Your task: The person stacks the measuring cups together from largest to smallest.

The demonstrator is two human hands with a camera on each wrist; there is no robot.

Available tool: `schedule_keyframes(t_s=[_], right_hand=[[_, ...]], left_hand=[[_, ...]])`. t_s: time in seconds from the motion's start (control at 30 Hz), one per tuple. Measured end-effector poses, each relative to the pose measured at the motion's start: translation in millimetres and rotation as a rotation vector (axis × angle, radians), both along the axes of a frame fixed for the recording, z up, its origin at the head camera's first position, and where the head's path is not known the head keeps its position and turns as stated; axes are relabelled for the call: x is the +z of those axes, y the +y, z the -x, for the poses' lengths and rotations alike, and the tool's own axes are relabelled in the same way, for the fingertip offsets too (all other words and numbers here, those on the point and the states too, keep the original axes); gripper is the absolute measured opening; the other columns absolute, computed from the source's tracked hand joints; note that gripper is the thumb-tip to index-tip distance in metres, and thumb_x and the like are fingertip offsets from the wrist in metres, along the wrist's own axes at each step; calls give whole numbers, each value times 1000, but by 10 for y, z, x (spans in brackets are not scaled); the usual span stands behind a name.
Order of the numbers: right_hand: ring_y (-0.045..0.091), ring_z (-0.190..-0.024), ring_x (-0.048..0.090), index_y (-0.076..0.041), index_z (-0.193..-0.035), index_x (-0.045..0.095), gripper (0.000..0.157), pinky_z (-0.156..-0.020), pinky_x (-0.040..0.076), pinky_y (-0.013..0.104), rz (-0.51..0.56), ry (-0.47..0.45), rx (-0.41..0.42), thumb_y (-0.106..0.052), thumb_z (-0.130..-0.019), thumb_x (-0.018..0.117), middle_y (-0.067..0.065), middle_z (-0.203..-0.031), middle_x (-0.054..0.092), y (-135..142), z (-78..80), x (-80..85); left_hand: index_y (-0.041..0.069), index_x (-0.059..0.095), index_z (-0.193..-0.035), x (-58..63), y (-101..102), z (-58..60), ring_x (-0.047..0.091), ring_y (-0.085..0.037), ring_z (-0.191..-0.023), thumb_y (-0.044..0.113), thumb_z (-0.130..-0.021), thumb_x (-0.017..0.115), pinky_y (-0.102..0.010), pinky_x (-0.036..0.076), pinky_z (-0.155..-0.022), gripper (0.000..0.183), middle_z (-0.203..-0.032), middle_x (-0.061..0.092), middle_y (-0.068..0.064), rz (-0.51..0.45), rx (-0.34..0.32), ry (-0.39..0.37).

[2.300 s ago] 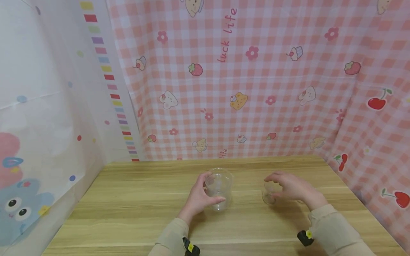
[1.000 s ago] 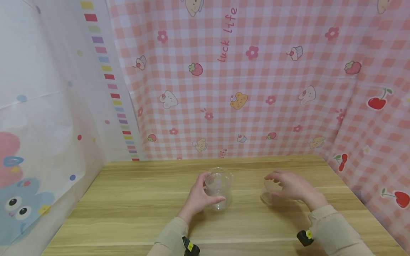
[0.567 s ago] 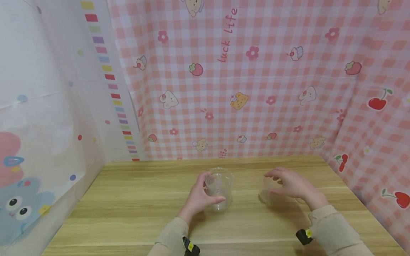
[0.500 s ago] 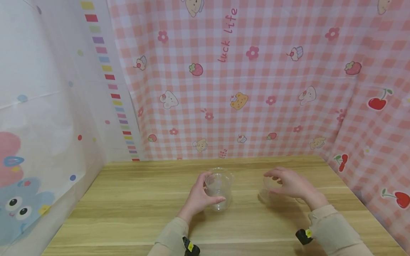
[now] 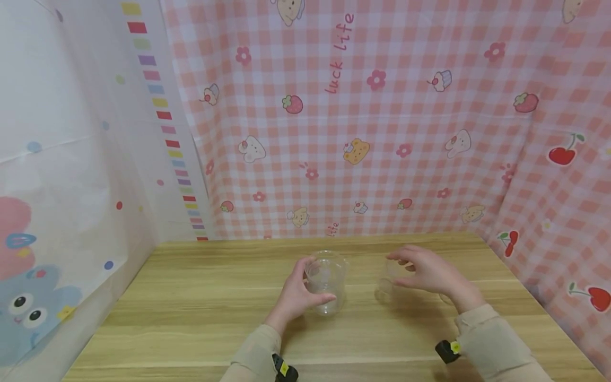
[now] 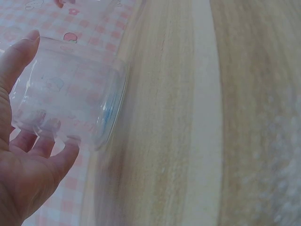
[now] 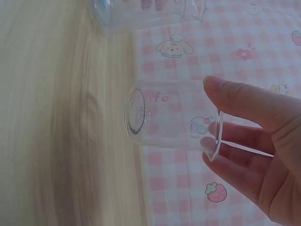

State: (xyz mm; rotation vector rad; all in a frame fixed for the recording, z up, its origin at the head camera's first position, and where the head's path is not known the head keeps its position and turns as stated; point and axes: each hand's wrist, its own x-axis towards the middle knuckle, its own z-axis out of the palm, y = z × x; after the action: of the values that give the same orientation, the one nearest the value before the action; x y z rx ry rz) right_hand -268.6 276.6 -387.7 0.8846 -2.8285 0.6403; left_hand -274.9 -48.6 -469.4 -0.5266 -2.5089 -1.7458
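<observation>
Fingers (image 6: 66, 157) of the left hand (image 5: 293, 294) spread wide and curve around the big beaker (image 5: 329, 276), which seems to stand upright on the bench (image 5: 215, 318) between them and the thumb. The right hand (image 5: 431, 273) pinches the small beaker (image 7: 174, 115) near its rim, thumb on one side, fingers on the other, parted about as far as the mouth is wide. It hangs upright below them, apparently just off the bench and apart from the big beaker. Behind the right fingers, beside the wrist, shows a curved clear edge (image 5: 445, 300), too little to name. I judge the step in hand to be carrying the small beaker; the next move likely calls for a firm rim pinch and a still left hand.
</observation>
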Motion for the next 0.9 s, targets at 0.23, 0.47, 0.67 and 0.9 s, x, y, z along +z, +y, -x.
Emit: schedule_keyframes(t_s=[0.23, 0.47, 0.67, 0.9], right_hand=[[29, -103, 63, -3, -126, 63, 50, -82, 58, 36, 22, -9, 4, -20, -82, 82, 14, -121, 63, -46, 19, 31], [31, -102, 64, -1, -126, 63, 52, -82, 58, 36, 47, 11, 8, -17, -81, 83, 15, -121, 64, -81, 25, 68], [29, -100, 64, 0, -125, 63, 52, -81, 58, 37, 50, 53, 6, -14, -79, 84, 14, -120, 65, -104, 25, 133], [28, -98, 65, -2, -125, 65, 52, -80, 58, 38, 60, 76, 3, -16, -79, 85, 12, -116, 65, -132, 16, 218]], left_hand=[[9, 38, -145, -12, 1, 7, 49, -40, -125, 26, -67, 93, -55, 44, -102, 97, -143, 47, -15, 3, 2, 11], [8, 38, -145, -9, 3, 7, 50, -40, -125, 25, -69, 93, -55, 44, -102, 95, -142, 47, -15, 8, 1, 17], [8, 38, -145, -11, 4, 11, 49, -41, -126, 25, -70, 92, -57, 44, -102, 95, -143, 47, -15, 4, 1, 13], [10, 38, -145, 5, 5, -2, 50, -39, -125, 26, -68, 93, -55, 45, -101, 96, -143, 48, -13, 3, 7, 2]])
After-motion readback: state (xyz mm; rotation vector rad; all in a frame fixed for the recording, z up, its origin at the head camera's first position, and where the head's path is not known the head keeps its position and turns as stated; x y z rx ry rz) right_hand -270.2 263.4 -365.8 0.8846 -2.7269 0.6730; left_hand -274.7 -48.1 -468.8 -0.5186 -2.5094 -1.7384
